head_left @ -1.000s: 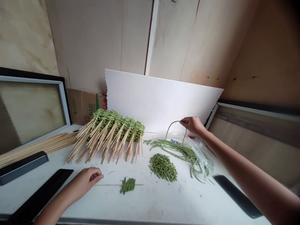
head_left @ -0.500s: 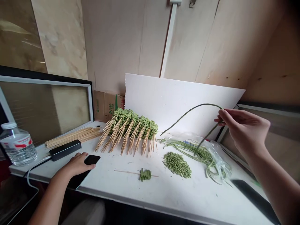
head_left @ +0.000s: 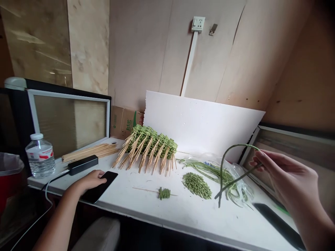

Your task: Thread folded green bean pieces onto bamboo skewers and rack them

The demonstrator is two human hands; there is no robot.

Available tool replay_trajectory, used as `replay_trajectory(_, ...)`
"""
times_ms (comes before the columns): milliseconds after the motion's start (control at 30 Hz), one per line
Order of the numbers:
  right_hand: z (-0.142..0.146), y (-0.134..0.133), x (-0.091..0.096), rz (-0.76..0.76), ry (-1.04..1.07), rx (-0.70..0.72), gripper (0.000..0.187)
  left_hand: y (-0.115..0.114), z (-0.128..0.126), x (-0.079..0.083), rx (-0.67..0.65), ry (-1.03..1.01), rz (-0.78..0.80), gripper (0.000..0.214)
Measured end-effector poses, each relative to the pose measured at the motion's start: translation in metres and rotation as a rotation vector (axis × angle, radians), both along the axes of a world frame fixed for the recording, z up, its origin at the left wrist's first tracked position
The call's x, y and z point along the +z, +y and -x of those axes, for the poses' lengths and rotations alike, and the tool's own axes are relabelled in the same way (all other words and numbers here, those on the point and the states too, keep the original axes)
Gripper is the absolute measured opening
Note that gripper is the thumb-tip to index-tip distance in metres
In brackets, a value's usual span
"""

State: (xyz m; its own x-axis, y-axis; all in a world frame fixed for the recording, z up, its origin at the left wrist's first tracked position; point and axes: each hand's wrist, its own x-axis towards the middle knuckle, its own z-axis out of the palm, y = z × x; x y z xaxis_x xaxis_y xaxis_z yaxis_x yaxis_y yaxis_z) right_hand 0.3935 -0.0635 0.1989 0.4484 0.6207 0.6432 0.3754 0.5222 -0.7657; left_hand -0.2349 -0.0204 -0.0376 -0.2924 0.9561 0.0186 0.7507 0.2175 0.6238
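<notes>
Above the table [head_left: 183, 216], the right hand [head_left: 285, 177] pinched a bent bean [head_left: 221, 171], probably best held lightly against snapping, while the left hand [head_left: 90, 180], grip unclear, lay over the phone [head_left: 103, 188].

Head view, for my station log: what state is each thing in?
Right hand: closed on long bean
Long bean: bent, raised
Left hand: at phone, grip unclear
Phone: flat, screen dark
Front skewer: partly threaded
Cut beans: loose, heaped
Stacked skewers: threaded
Loose skewers: bare
Bottle: upright, capped
</notes>
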Motion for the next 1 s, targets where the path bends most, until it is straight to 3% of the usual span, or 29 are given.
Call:
replay_trajectory(133, 0.003, -0.009, -0.006, 0.057, 0.228, 0.121, 0.046, -0.015, 0.014, 0.007, -0.098, -0.141, 0.059, 0.065)
replay_trajectory(233, 0.005, -0.014, -0.012, 0.099, 0.26, 0.128, 0.048, -0.018, 0.017, 0.008, -0.126, -0.181, 0.06, 0.074)
replay_trajectory(467, -0.002, -0.014, -0.03, 0.196, 0.066, 0.116, 0.049, 0.006, 0.009, 0.0, 0.071, -0.05, -0.119, 0.045)
replay_trajectory(633, 0.012, -0.018, -0.032, 0.173, 0.038, 0.131, 0.047, 0.001, 0.009, 0.006, 0.15, 0.013, -0.24, 0.046)
replay_trajectory(733, 0.031, -0.022, -0.03, 0.17, -0.05, 0.15, 0.044, -0.008, 0.003, 0.025, 0.142, 0.011, -0.324, 0.047)
replay_trajectory(800, 0.046, -0.024, -0.032, 0.173, -0.106, 0.201, 0.043, -0.016, -0.013, 0.048, 0.089, -0.003, -0.39, 0.049)
replay_trajectory(900, 0.071, -0.027, -0.04, 0.184, -0.146, 0.284, 0.04, -0.036, -0.061, 0.091, -0.034, -0.082, -0.52, 0.052)
replay_trajectory(1000, 0.097, -0.031, -0.053, 0.209, -0.156, 0.384, 0.04, -0.065, -0.13, 0.127, -0.168, -0.199, -0.557, 0.053)
